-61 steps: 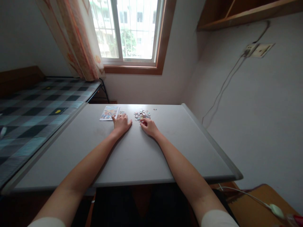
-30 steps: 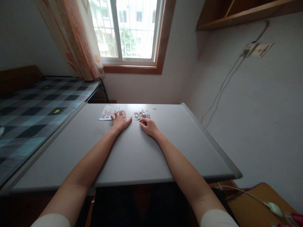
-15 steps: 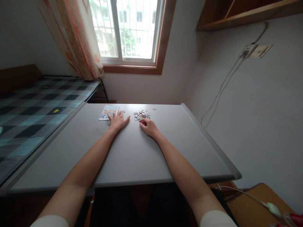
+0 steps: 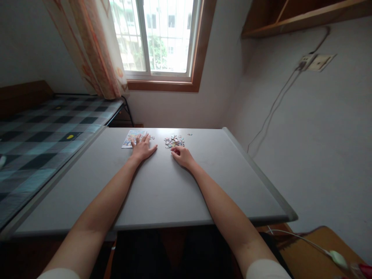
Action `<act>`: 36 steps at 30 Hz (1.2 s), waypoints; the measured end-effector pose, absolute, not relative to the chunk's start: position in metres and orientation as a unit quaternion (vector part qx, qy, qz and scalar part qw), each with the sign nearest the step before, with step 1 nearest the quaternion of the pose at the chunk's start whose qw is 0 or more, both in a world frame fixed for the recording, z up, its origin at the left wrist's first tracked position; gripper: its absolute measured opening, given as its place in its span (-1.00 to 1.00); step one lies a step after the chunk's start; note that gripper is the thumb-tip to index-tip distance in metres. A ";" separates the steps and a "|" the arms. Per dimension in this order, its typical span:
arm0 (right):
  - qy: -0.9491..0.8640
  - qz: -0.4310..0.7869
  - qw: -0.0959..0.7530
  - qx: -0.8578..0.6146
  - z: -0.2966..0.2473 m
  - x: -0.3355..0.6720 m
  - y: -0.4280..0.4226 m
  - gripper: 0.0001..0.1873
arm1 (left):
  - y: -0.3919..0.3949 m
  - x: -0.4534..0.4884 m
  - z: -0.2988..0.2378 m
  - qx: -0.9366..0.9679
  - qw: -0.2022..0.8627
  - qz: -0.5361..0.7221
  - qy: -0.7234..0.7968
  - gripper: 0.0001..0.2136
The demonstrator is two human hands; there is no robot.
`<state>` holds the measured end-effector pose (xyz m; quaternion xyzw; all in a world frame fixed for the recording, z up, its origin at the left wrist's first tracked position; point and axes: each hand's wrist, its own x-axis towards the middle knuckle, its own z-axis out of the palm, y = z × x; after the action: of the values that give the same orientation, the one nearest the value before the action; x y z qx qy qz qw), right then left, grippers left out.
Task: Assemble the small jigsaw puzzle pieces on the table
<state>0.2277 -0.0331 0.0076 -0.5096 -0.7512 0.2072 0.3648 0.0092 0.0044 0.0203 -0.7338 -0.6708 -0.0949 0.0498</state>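
Note:
Fingers spread, my left hand (image 4: pixel 142 149) lies open over the right part of a small picture sheet (image 4: pixel 127 142) printed in blue and orange. A few loose jigsaw pieces (image 4: pixel 152 138) sit just beyond its thumb side. My right hand (image 4: pixel 183 156) rests at the near edge of a heap of small multicoloured jigsaw pieces (image 4: pixel 174 140). Its fingers are curled together with the thumb, and whatever is between the fingertips is too small to make out. Beyond the heap, to the right, lie a couple of separate pieces (image 4: pixel 190 134).
The light grey table (image 4: pixel 162 193) has raised rims at both sides. A bed with a checked cover (image 4: pixel 66 128) stands along the left. A wall with a socket (image 4: pixel 316 62) and hanging cable is at the right. A wooden stool (image 4: pixel 325 240) bears a white cable.
My left hand has shifted slightly left over the picture sheet, uncovering more of the loose pieces beside it. The right hand stays in place at the heap.

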 end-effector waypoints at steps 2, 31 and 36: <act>-0.751 0.207 0.366 -0.509 0.007 0.228 -0.033 -0.81 | 0.002 0.013 0.021 -0.740 0.061 -0.102 -0.662 -0.35; -0.754 0.199 0.370 -0.505 0.005 0.228 -0.031 -0.83 | 0.004 0.016 0.020 -0.780 0.043 -0.099 -0.616 -0.43; -0.756 0.198 0.369 -0.504 0.005 0.228 -0.032 -0.82 | 0.004 0.017 0.020 -0.780 0.036 -0.092 -0.619 -0.45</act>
<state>0.2280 -0.0318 0.0055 -0.5036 -0.7558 0.1978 0.3688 0.0172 0.0042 0.0201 -0.7795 -0.6186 -0.0918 0.0360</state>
